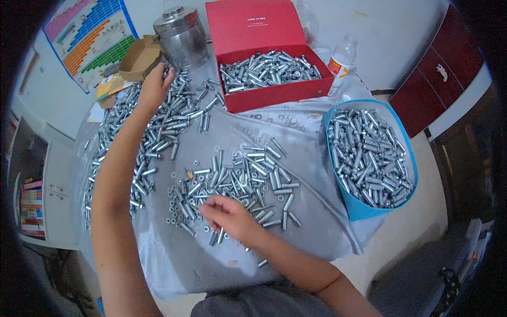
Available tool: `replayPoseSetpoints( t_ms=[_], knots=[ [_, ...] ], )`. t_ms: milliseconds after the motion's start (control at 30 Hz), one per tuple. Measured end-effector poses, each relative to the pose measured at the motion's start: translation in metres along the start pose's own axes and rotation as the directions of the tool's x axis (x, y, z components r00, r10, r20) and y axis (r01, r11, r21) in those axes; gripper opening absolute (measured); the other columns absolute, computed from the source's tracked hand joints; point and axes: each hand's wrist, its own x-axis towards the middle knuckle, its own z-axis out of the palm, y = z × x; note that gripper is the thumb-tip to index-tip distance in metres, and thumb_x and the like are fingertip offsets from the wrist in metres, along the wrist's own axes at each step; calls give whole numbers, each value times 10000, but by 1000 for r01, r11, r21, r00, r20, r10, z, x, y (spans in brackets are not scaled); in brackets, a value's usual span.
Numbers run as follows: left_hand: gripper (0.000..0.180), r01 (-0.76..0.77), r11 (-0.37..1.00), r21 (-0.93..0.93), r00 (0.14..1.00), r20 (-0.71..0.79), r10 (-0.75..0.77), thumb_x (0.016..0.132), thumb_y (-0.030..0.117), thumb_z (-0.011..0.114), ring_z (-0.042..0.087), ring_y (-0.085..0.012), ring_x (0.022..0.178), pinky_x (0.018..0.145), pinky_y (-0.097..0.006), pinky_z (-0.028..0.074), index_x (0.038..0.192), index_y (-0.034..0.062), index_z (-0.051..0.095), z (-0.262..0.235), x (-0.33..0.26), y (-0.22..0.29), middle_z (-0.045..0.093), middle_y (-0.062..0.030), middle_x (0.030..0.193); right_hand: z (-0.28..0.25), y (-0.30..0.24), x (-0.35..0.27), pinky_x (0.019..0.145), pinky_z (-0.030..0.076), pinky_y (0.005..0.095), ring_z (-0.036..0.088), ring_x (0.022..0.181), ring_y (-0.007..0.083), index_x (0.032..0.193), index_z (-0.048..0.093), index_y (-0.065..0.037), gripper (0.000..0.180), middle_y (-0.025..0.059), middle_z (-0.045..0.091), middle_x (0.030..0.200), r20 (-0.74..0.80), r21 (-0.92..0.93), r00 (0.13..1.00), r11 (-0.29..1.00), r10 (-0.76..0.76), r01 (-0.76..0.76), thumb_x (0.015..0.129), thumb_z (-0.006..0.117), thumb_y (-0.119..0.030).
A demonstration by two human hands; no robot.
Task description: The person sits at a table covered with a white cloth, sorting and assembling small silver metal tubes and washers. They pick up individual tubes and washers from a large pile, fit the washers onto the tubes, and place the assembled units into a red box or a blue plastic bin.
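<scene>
My left hand [155, 87] reaches far across the table and rests on a long heap of silver bolts [153, 132] at the back left, fingers curled over them. My right hand [228, 215] lies near the front edge on a smaller scatter of metal sleeves, nuts and washers [248, 177], its fingers bent down onto the small parts. Whether either hand has a piece pinched is hidden by the fingers. All of it sits on a grey cloth [211, 259] over the table.
A red box [274, 84] with its lid up holds silver bolts at the back. A blue bin [359, 208] full of bolts stands at the right. A steel canister [180, 36], a small cardboard box [138, 57] and a plastic bottle [342, 58] stand behind.
</scene>
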Motion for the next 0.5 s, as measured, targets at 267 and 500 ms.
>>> replayPoseSetpoints(
  t_ms=[267, 500],
  knots=[
    [241, 450, 795, -406, 893, 176, -415, 884, 255, 523, 485, -111, 469, 454, -260, 381, 846, 17, 542, -43, -112, 71, 518, -36, 567, -14, -27, 3, 524, 365, 211, 447, 558, 66, 825, 560, -64, 177, -26, 492, 633, -109, -57, 989, 994, -100, 94, 895, 532, -225],
    [314, 383, 820, -426, 923, 129, -363, 851, 227, 578, 589, -167, 699, 626, -292, 462, 1066, 0, 554, -41, -215, 136, 624, -126, 751, -22, -31, 10, 529, 378, 226, 452, 569, 87, 857, 554, -65, 184, -15, 484, 659, -202, -11, 969, 990, -143, 144, 892, 537, -245]
  ],
)
